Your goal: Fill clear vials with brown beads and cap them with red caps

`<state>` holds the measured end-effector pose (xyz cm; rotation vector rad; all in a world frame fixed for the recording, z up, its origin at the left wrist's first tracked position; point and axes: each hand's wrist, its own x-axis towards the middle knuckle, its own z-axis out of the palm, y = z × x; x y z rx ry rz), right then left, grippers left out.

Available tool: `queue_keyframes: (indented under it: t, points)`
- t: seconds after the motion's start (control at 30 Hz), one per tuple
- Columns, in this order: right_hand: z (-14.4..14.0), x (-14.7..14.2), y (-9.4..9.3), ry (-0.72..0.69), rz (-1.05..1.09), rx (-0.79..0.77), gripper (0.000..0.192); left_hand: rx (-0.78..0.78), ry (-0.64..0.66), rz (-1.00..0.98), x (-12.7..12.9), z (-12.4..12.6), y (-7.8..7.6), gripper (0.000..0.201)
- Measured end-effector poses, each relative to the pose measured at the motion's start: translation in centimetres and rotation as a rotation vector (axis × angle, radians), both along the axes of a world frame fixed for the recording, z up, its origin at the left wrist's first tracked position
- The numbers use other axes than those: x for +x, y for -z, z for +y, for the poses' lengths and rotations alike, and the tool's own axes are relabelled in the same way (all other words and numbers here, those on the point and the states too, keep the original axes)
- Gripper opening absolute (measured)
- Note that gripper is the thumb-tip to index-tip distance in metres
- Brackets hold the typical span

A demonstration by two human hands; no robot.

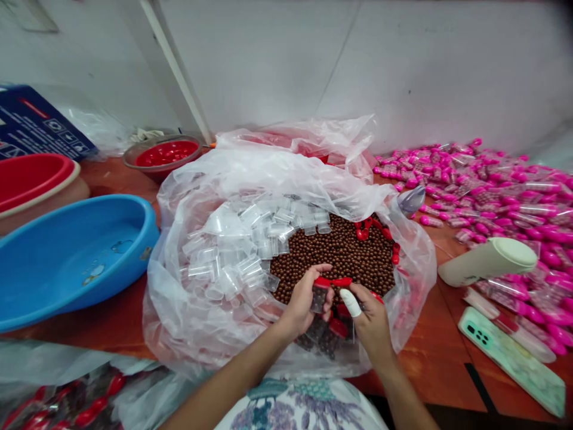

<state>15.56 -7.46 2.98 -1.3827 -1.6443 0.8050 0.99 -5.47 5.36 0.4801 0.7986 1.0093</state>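
Observation:
My left hand [301, 306] is closed around a small clear tube [319, 298] of dark brown balls with a red top. At the tube's top, a red plastic cap [342, 281] reaches across to my right hand [371, 322]. My right thumb wears a white finger cover [351, 303], and the fingers pinch about the cap's right end. Below both hands lie filled tubes with red caps [338, 327]. Brown balls [338, 254] and empty clear tubes [237, 251] fill the open plastic bag [179, 197]. More red caps [364, 227] rest at the balls' right edge.
Blue basin [76, 245], red basin [36, 176] and a bowl of red pieces [165, 154] stand left. Pink-capped tubes [501, 197] pile up right, near a pale green bottle [487, 261] and a phone [513, 358]. A bag of red-capped tubes [67, 400] lies lower left.

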Motion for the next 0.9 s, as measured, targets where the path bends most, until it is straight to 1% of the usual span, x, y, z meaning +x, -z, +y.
queue_keyframes:
  t: [0.03, 0.07, 0.17, 0.2, 0.23, 0.3, 0.43, 0.53, 0.63, 0.7, 0.83, 0.9]
  points:
    - [0.1, -0.1, 0.0, -0.015, -0.052, 0.038, 0.031, -0.002, -0.008, 0.007, 0.0, 0.0, 0.0, 0.042]
    - [0.2, -0.2, -0.1, -0.033, -0.119, 0.075, 0.04, -0.007, -0.018, 0.013, 0.1, -0.1, 0.0, 0.043]
    - [0.3, -0.6, -0.5, -0.095, -0.317, 0.152, 0.08, -0.042, 0.003, 0.005, 0.2, 0.0, -0.2, 0.052]
    - [0.2, -0.9, -0.8, -0.115, -0.362, 0.164, 0.088, -0.058, 0.022, -0.001, 0.2, 0.0, -0.3, 0.057]
    - [0.2, -1.1, -1.0, -0.132, -0.396, 0.175, 0.092, -0.073, 0.04, -0.004, 0.3, -0.1, -0.4, 0.062]
    - [0.0, -1.3, -1.5, -0.159, -0.439, 0.209, 0.092, -0.091, 0.058, -0.002, 0.4, -0.1, -0.5, 0.068]
    - [-0.1, -1.3, -1.8, -0.195, -0.475, 0.265, 0.083, -0.103, 0.093, 0.007, 0.6, -0.1, -0.5, 0.069]
    - [0.0, -1.0, -1.5, -0.189, -0.475, 0.301, 0.072, -0.113, 0.109, 0.058, 0.6, -0.2, -0.5, 0.063]
    - [0.1, -0.9, -1.2, -0.18, -0.445, 0.332, 0.064, -0.084, 0.079, 0.124, 0.6, -0.4, -0.6, 0.049]
    - [0.0, -0.9, -1.1, -0.185, -0.417, 0.339, 0.061, -0.061, 0.069, 0.156, 0.5, -0.6, -0.6, 0.044]
    - [-0.3, -1.3, -0.8, -0.182, -0.407, 0.351, 0.056, -0.027, 0.105, 0.183, 0.5, -1.1, -0.4, 0.045]
    - [-0.6, -1.4, -0.9, -0.18, -0.4, 0.347, 0.057, -0.007, 0.124, 0.193, 0.5, -1.3, -0.4, 0.046]
